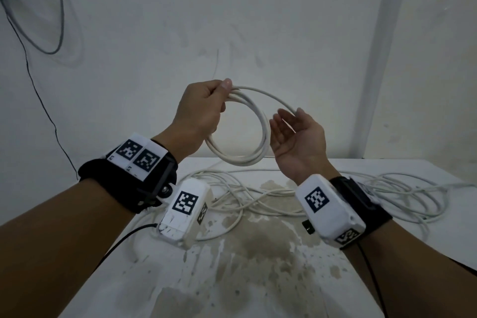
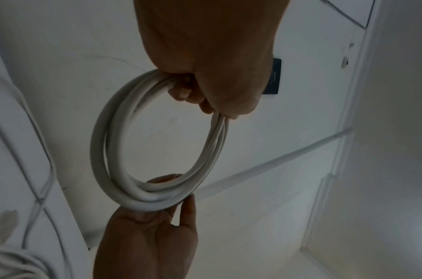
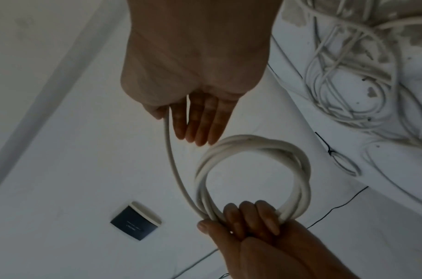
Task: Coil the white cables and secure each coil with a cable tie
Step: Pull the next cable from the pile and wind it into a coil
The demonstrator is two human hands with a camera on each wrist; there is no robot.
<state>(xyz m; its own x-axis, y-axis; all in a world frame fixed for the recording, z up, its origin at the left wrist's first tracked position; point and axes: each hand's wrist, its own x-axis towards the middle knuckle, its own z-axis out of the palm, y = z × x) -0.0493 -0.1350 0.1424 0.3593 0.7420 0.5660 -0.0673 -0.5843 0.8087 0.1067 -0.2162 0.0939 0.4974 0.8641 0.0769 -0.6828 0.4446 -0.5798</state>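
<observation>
— What's the cable doing?
— A white coil (image 1: 238,134) of several loops hangs in the air above the table (image 1: 258,279), gripped by the left hand (image 1: 198,108). The right hand (image 1: 294,139) lies flat-fingered, one strand running by its thumb.
— Around it?
— Loose cables (image 1: 258,196) tangled on the stained table — nothing blocking.

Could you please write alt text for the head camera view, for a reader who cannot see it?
A person's left hand grips a coil of white cable held up above a stained white table, while the open right hand guides the free strand. More loose white cables lie tangled on the table.
</observation>
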